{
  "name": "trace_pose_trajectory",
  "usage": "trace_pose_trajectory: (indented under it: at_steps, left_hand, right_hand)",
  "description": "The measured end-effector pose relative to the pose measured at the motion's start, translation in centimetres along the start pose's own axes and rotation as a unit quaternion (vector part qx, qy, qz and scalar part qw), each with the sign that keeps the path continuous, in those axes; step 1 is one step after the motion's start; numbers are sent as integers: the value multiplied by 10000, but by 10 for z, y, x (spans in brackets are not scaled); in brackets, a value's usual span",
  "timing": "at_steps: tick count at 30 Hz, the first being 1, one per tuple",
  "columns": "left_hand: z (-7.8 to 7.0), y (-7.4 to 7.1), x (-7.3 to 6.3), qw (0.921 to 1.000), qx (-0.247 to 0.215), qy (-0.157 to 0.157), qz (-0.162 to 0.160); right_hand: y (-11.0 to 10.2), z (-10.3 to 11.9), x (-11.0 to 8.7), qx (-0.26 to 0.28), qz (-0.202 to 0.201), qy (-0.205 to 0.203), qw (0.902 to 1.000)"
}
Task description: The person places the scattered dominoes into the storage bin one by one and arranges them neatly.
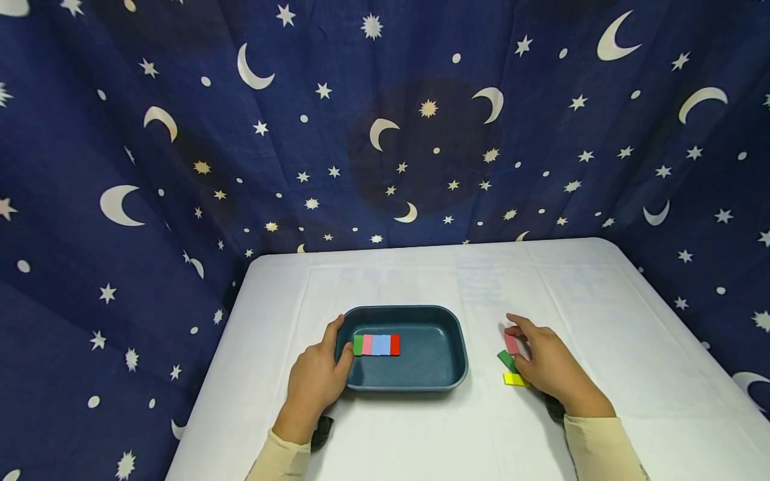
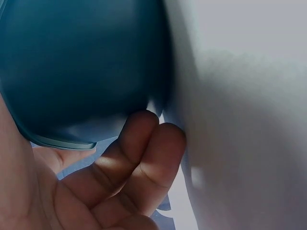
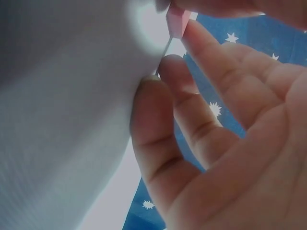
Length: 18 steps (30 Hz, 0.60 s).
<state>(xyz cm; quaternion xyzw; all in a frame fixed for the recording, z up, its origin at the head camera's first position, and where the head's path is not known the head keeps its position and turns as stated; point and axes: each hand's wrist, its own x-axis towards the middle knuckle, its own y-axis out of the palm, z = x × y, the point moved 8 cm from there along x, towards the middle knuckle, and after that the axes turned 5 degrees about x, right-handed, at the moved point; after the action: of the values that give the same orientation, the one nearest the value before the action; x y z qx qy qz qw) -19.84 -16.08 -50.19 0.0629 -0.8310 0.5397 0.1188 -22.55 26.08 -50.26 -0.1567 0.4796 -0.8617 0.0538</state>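
My left hand [image 1: 317, 377] grips the left end of a dark teal tray [image 1: 430, 386], thumb over the rim and fingers against the outer wall. In the left wrist view, two fingertips press the tray's underside [image 2: 86, 62]. Inside the tray, several domino-like blocks [image 1: 376, 345] form a row: green, pink, two light blue, red. Right of the tray, my right hand [image 1: 550, 364] pinches a pink block [image 1: 511, 344] between thumb and fingertips, close to the tabletop. Beside its thumb lie a green block [image 1: 506, 361] and a yellow block [image 1: 515, 379], the latter partly covered by the hand.
A white cloth covers the table [image 1: 397, 447]. Dark blue curtains [image 1: 421, 167] with moons and stars hang behind it and along both sides. A black wrist strap piece [image 1: 321, 433] shows below the left hand.
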Motion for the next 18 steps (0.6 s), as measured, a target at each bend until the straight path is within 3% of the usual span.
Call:
trace_pose_trajectory:
  at_steps: [18]
  left_hand:
    - [1, 0, 0, 9999, 64, 34, -105]
  right_hand:
    - [-2, 3, 0, -61, -317, -297, 9990]
